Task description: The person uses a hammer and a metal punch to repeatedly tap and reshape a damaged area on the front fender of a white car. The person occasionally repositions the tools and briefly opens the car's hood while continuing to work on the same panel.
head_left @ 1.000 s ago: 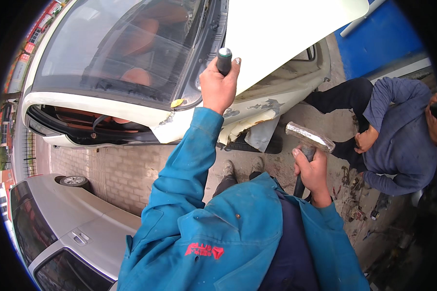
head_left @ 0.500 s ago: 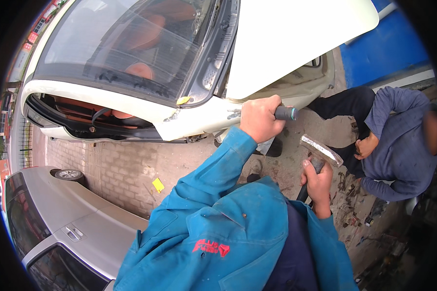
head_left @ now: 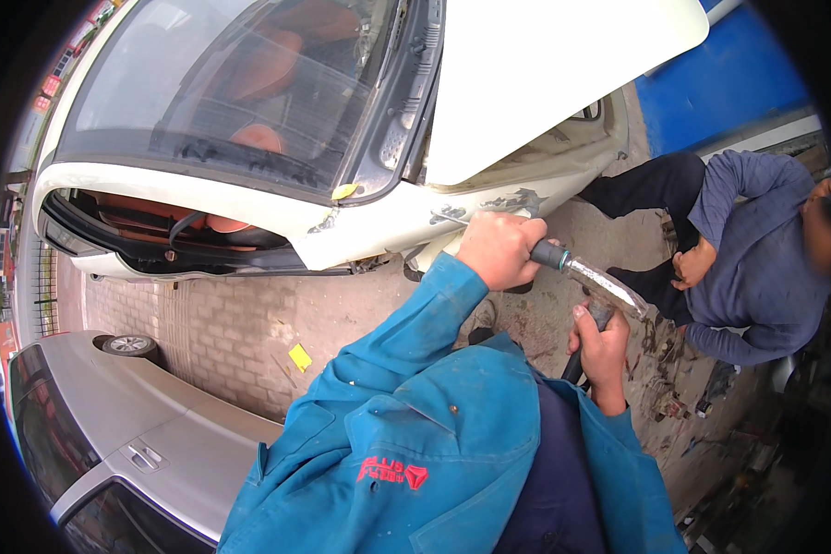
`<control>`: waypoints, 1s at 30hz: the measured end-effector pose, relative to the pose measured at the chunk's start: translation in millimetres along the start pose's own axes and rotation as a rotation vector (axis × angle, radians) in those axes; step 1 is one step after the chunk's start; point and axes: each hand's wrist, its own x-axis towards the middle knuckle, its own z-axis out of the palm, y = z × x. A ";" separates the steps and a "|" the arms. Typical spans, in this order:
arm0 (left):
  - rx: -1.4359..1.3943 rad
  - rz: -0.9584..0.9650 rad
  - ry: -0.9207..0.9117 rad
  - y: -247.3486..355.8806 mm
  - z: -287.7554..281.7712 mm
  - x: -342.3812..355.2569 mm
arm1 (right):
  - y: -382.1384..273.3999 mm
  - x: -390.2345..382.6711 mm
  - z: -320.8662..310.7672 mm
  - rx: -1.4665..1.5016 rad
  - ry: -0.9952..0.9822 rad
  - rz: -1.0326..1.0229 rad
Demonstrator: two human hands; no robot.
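My left hand (head_left: 500,251) is closed around the black grip of a screwdriver-like tool (head_left: 550,255) with a teal ring near its butt end. Its thin metal shaft points at the white car's fender (head_left: 406,222), where the paint is scuffed and dark patches show. In my right hand (head_left: 602,346) is a hammer (head_left: 608,288), gripped by its dark handle close under the worn metal head. One end of the head appears to meet the butt of the tool's grip. My left hand hides part of the shaft.
The white car's raised hood (head_left: 563,74) stands ahead. A person in a grey-blue top (head_left: 757,249) sits low at the right, beside scattered debris. A silver car (head_left: 148,415) is at the left, and a yellow scrap (head_left: 299,357) lies on the paving.
My left hand has lowered and tilted the tool's grip toward the hammer. The gap between the grip's butt and the hammer head has closed. My right hand has barely moved.
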 end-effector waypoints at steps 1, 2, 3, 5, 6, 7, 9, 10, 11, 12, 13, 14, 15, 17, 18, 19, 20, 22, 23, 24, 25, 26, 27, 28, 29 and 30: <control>-0.003 0.002 0.001 -0.9 -2.1 0.2 | -0.8 -2.1 0.5 0.002 0.004 -0.004; 0.000 0.001 0.001 -1.8 -3.8 0.9 | -1.4 -3.7 1.1 0.011 0.004 -0.007; -0.010 0.000 -0.001 -2.8 -5.4 1.4 | -1.7 -5.6 1.7 0.012 0.012 -0.013; -0.014 -0.010 -0.006 -4.8 -7.5 2.9 | -2.1 -8.7 3.1 0.029 0.019 -0.021; -0.015 -0.017 -0.012 -5.6 -7.9 3.5 | -2.0 -10.0 3.9 0.040 0.014 -0.023; -0.014 -0.024 -0.017 -6.4 -7.8 4.6 | -1.9 -9.9 4.9 0.052 0.009 -0.026; -0.019 -0.051 -0.036 -7.7 -6.4 6.1 | -1.3 -8.9 5.6 0.062 0.005 -0.027; -0.023 -0.071 -0.048 -8.7 -5.5 7.7 | -1.0 -7.1 6.0 0.060 0.006 -0.028; -0.017 -0.104 -0.074 -9.3 -4.5 8.6 | -0.8 -5.9 5.4 0.064 -0.003 -0.028; -0.023 -0.089 -0.026 -8.9 -3.3 9.3 | -1.0 -2.2 4.2 0.043 -0.024 -0.048; -0.019 -0.086 0.005 -9.0 -2.7 9.9 | -1.1 -0.1 2.5 0.030 -0.051 -0.066; -0.012 -0.078 0.043 -9.1 -1.8 11.0 | -1.6 3.0 0.3 0.016 -0.071 -0.072; -0.006 -0.088 0.056 -8.7 -1.2 11.7 | -2.1 5.6 -1.8 0.033 -0.082 -0.092; 0.012 -0.099 0.090 -8.7 -0.5 12.9 | -3.0 10.0 -5.0 0.064 -0.081 -0.097; 0.008 -0.101 0.103 -9.3 0.0 13.7 | -3.2 11.3 -5.9 0.097 -0.079 -0.141; 0.002 -0.104 0.116 -10.0 0.4 14.6 | -2.9 14.4 -5.1 0.125 -0.071 -0.173; 0.003 -0.113 0.132 -10.1 1.6 15.3 | -2.3 17.1 -3.5 0.152 -0.050 -0.197; -0.013 -0.109 0.140 -11.1 4.1 17.3 | -1.0 26.1 2.1 0.143 -0.084 -0.235; -0.015 -0.112 0.148 -11.2 5.3 18.1 | -1.2 30.5 3.7 0.146 -0.109 -0.248; -0.020 -0.117 0.151 -11.7 5.3 19.1 | -1.7 37.7 6.6 0.063 -0.147 -0.238; -0.026 -0.124 0.152 -11.7 4.6 19.5 | -4.2 42.4 5.7 -0.095 -0.161 -0.269; -0.030 -0.132 0.153 -11.7 3.8 19.9 | -7.0 47.1 5.5 -0.093 -0.184 -0.328; -0.037 -0.140 0.154 -11.3 2.8 20.3 | -12.4 48.4 -0.2 -0.066 -0.216 -0.223; -0.043 -0.148 0.152 -10.9 1.7 20.4 | -17.7 48.7 -4.0 -0.013 -0.239 -0.233; -0.052 -0.155 0.143 -10.1 0.8 20.4 | -23.9 46.5 -9.7 0.045 -0.246 -0.216; -0.031 -0.134 0.153 -9.3 0.4 20.4 | -30.4 44.0 -15.5 0.092 -0.260 -0.172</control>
